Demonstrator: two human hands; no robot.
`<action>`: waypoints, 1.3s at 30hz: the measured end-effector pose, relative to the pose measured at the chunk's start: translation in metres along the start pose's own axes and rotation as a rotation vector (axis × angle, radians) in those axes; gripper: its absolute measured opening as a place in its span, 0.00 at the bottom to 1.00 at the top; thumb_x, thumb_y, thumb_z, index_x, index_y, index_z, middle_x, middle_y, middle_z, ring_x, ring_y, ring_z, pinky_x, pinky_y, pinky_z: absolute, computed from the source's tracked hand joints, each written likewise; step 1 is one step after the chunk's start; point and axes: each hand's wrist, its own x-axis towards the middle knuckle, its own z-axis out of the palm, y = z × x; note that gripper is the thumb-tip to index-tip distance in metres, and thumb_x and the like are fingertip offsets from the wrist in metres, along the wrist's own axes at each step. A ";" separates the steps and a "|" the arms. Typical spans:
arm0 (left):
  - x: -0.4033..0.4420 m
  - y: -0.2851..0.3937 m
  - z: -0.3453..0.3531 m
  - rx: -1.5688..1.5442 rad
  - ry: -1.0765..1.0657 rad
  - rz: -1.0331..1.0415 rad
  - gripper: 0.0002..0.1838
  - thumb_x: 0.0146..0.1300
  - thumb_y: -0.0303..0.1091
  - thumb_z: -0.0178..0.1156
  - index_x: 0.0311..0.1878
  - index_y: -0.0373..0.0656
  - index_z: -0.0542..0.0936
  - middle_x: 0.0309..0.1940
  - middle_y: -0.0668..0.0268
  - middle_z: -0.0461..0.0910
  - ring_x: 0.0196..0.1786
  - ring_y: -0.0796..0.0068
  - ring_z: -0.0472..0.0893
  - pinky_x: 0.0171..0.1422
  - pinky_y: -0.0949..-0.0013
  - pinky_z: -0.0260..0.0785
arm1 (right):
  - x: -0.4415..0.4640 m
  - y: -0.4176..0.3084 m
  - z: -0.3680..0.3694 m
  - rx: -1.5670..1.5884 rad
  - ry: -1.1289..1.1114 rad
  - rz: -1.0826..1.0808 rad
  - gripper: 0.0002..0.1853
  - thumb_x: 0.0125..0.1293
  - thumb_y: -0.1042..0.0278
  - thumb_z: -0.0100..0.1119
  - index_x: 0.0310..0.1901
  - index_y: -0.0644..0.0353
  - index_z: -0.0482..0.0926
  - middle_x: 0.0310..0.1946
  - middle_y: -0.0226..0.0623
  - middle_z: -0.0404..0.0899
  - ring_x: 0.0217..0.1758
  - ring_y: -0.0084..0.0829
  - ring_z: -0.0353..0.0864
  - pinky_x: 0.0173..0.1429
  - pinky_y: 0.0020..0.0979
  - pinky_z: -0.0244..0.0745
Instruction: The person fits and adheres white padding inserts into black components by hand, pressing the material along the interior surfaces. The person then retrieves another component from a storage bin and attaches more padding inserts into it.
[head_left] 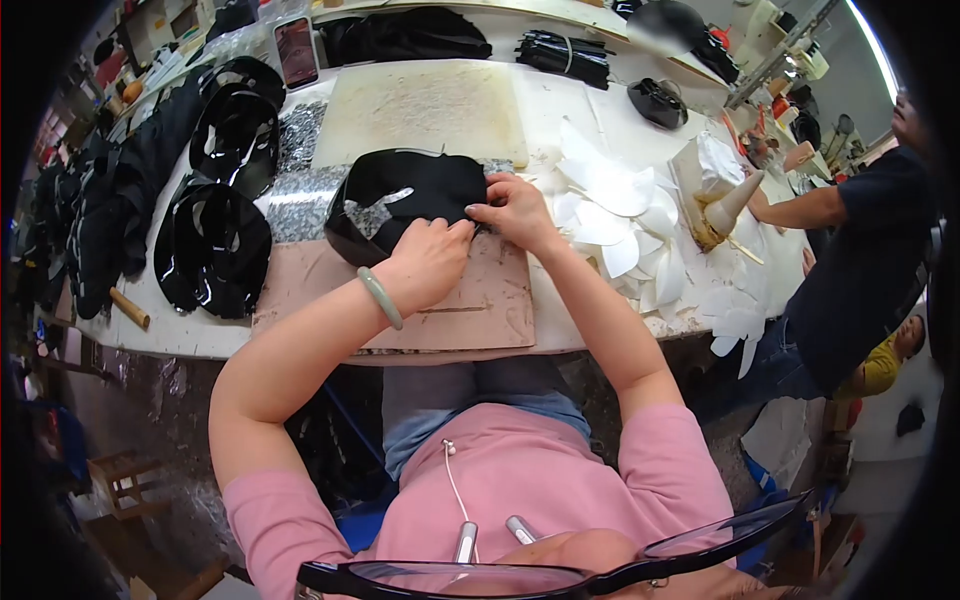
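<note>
In front of me on the table is a black piece (430,185), glossy outside and matte inside, curved into a loop like a shoe upper; its exact kind is unclear. My left hand (428,262), with a pale green bangle at the wrist, has its fingers bent down on the near edge of this piece. Just to the right, my right hand (515,212) pinches the right end of the same edge between thumb and fingers. The two hands are close together, almost meeting. A pinkish board (400,320) lies beneath the work.
Several glossy black curved pieces (212,240) lie at left, near a wooden stick (130,309). White cut pieces (615,215) spread at right beside a glue-stained cone (728,208). Behind are a yellowish board (420,110), a phone (296,52) and a black bundle (565,58). Another person (860,240) stands at right.
</note>
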 end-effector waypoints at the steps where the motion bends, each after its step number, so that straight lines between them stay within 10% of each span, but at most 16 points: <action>1: 0.000 -0.001 -0.001 -0.018 0.007 0.008 0.27 0.55 0.30 0.58 0.59 0.32 0.72 0.44 0.62 0.75 0.41 0.65 0.78 0.40 0.65 0.70 | 0.002 0.003 0.003 -0.033 0.033 -0.121 0.16 0.47 0.61 0.73 0.30 0.67 0.84 0.45 0.45 0.82 0.49 0.42 0.80 0.54 0.36 0.74; 5: -0.007 0.002 -0.001 -0.037 0.150 0.010 0.19 0.58 0.30 0.54 0.53 0.34 0.78 0.52 0.61 0.77 0.40 0.67 0.79 0.42 0.65 0.74 | 0.003 0.038 0.019 -0.110 0.018 -0.220 0.22 0.48 0.61 0.71 0.44 0.63 0.79 0.46 0.48 0.75 0.54 0.48 0.71 0.61 0.43 0.66; 12: 0.005 -0.030 -0.050 -0.240 -0.246 0.070 0.28 0.54 0.41 0.62 0.59 0.41 0.76 0.44 0.53 0.79 0.44 0.52 0.82 0.50 0.55 0.75 | 0.014 0.043 0.028 -0.101 0.174 -0.225 0.16 0.48 0.70 0.70 0.37 0.65 0.76 0.46 0.47 0.76 0.53 0.49 0.72 0.60 0.42 0.68; 14: 0.005 -0.060 -0.052 -0.533 0.095 0.027 0.21 0.53 0.48 0.67 0.45 0.43 0.84 0.43 0.55 0.81 0.50 0.52 0.79 0.55 0.57 0.72 | 0.016 0.043 0.031 -0.113 0.211 -0.241 0.16 0.48 0.70 0.70 0.37 0.65 0.76 0.45 0.47 0.76 0.53 0.49 0.72 0.59 0.42 0.68; 17: 0.001 -0.127 -0.025 -0.151 0.311 -0.288 0.27 0.45 0.40 0.75 0.49 0.39 0.81 0.62 0.53 0.72 0.66 0.50 0.66 0.66 0.52 0.61 | 0.014 0.036 0.039 -0.169 0.252 -0.195 0.19 0.47 0.67 0.72 0.38 0.65 0.75 0.44 0.46 0.74 0.51 0.49 0.70 0.59 0.42 0.67; 20: -0.016 -0.177 -0.013 -0.503 -0.105 -0.415 0.19 0.50 0.30 0.69 0.47 0.34 0.81 0.41 0.52 0.84 0.42 0.48 0.83 0.48 0.53 0.75 | 0.004 0.013 0.041 -0.209 0.321 -0.219 0.23 0.43 0.62 0.76 0.37 0.63 0.76 0.44 0.47 0.73 0.53 0.51 0.68 0.60 0.44 0.66; 23: -0.031 -0.169 -0.015 -0.716 -0.048 -0.343 0.16 0.53 0.23 0.63 0.46 0.32 0.81 0.30 0.53 0.84 0.26 0.54 0.84 0.32 0.57 0.79 | 0.010 0.022 0.040 -0.184 0.330 -0.297 0.25 0.41 0.59 0.79 0.36 0.62 0.77 0.42 0.46 0.74 0.53 0.49 0.69 0.59 0.43 0.67; 28: -0.060 -0.097 -0.059 -1.312 -0.445 -0.548 0.21 0.57 0.20 0.58 0.56 0.31 0.75 0.34 0.54 0.84 0.29 0.63 0.85 0.27 0.64 0.81 | 0.009 -0.002 0.005 -0.257 -0.034 -0.207 0.21 0.41 0.61 0.79 0.34 0.60 0.79 0.40 0.41 0.76 0.53 0.45 0.70 0.57 0.40 0.69; 35: -0.053 -0.067 -0.043 -0.425 -0.229 -0.401 0.49 0.47 0.48 0.75 0.68 0.35 0.64 0.40 0.46 0.82 0.46 0.45 0.81 0.52 0.56 0.73 | -0.013 0.009 0.009 -0.370 -0.026 -0.386 0.32 0.45 0.47 0.77 0.44 0.61 0.76 0.47 0.42 0.75 0.55 0.46 0.69 0.58 0.42 0.67; 39: -0.007 -0.090 0.011 -0.558 0.100 -0.176 0.38 0.49 0.49 0.74 0.58 0.34 0.74 0.37 0.48 0.80 0.43 0.47 0.78 0.50 0.55 0.71 | -0.014 0.018 0.009 -0.259 0.049 -0.450 0.30 0.47 0.47 0.75 0.43 0.61 0.77 0.44 0.44 0.76 0.50 0.48 0.72 0.56 0.44 0.68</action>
